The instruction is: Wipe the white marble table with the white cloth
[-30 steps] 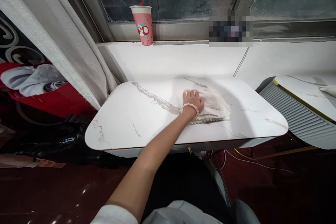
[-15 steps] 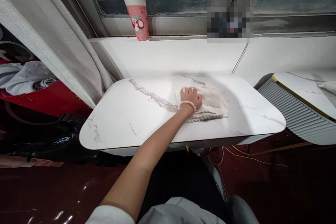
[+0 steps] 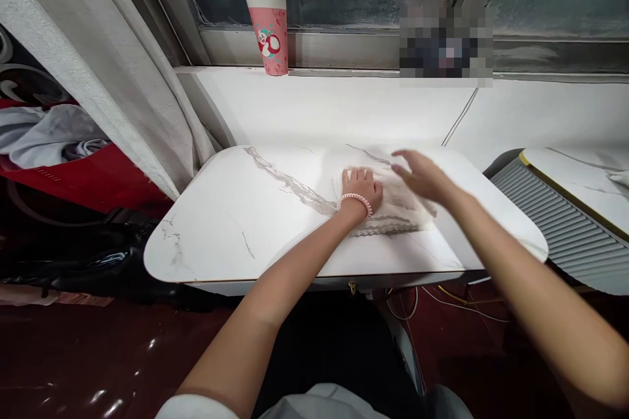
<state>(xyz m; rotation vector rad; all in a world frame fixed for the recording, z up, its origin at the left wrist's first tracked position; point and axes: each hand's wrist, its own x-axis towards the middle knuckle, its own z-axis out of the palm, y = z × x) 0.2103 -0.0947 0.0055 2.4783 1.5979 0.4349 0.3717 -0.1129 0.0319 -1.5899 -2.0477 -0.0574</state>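
A whitish cloth [image 3: 400,200] with a scalloped edge lies spread on the white marble-patterned tabletop [image 3: 206,229]. My left hand [image 3: 362,190], a pink coil band at its wrist, presses flat on the cloth's left part with fingers spread. Over the cloth's right side hovers my right hand [image 3: 420,173], slightly blurred, its thumb and fingers apart and nothing in it. Whether its fingertips touch the cloth I cannot tell.
On the window ledge stands a pink paper cup [image 3: 270,36] with a red straw. A curtain [image 3: 122,65] hangs at left beside a red bag [image 3: 98,183] of clothes. Another table [image 3: 580,216] with a ribbed side stands at right.
My right hand has come in from the right and is now over the cloth. My left hand stays on the cloth in about the same place. The view has shifted slightly.
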